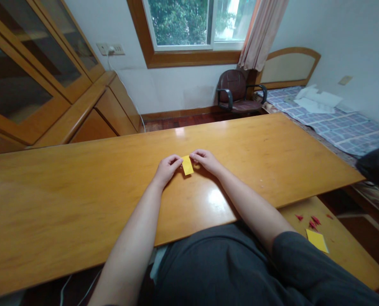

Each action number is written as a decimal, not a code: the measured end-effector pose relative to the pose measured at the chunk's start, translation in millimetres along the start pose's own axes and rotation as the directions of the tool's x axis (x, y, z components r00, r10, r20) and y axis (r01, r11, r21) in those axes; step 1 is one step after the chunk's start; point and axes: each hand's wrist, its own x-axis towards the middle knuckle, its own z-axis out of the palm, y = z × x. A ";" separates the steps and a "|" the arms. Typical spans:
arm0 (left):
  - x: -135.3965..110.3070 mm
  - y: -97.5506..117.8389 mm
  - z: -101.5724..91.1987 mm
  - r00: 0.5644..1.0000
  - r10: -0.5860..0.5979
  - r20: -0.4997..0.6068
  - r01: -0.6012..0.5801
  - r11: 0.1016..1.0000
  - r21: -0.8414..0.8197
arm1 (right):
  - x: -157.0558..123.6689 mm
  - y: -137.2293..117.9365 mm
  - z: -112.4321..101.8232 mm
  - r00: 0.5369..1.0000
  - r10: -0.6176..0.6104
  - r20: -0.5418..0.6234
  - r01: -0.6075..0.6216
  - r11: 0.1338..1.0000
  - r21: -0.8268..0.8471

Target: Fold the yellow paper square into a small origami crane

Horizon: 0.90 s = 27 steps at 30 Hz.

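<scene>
A small yellow rectangle of paper [187, 166] is held up just over the wooden desk [90, 187], tilted slightly. My left hand [169, 168] pinches its left edge between thumb and fingers. At the upper right corner, my right hand [206, 160] has its thumb and fingertips closed on the same paper. Whether the paper is folded or a single sheet, I cannot tell.
A lower wooden surface [352, 250] at the right bears a yellow paper stack [317, 241] and several small red folded pieces [313, 224]. Beyond the desk stand a brown armchair [236, 91] and a bed [342, 123]. A glass-door cabinet [54, 110] lines the left.
</scene>
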 end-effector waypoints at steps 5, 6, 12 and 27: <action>0.1 -0.6 0.9 1.000 -0.009 -0.023 0.008 1.000 -0.015 | -2.3 -1.7 2.4 0.996 0.044 0.077 -0.040 0.997 -0.061; 0.1 -0.7 1.1 1.000 -0.009 -0.019 0.009 1.000 -0.013 | -2.5 -1.8 2.6 0.996 0.044 0.075 -0.038 0.997 -0.069; 0.3 -0.5 0.8 1.000 -0.005 -0.012 0.005 1.000 0.010 | -3.0 -1.0 3.3 0.998 0.038 0.050 -0.034 0.997 -0.069; 2.6 -2.8 -0.4 0.999 0.028 -0.031 -0.025 0.995 0.101 | -4.1 -1.5 2.5 0.991 0.056 0.120 -0.046 0.995 -0.083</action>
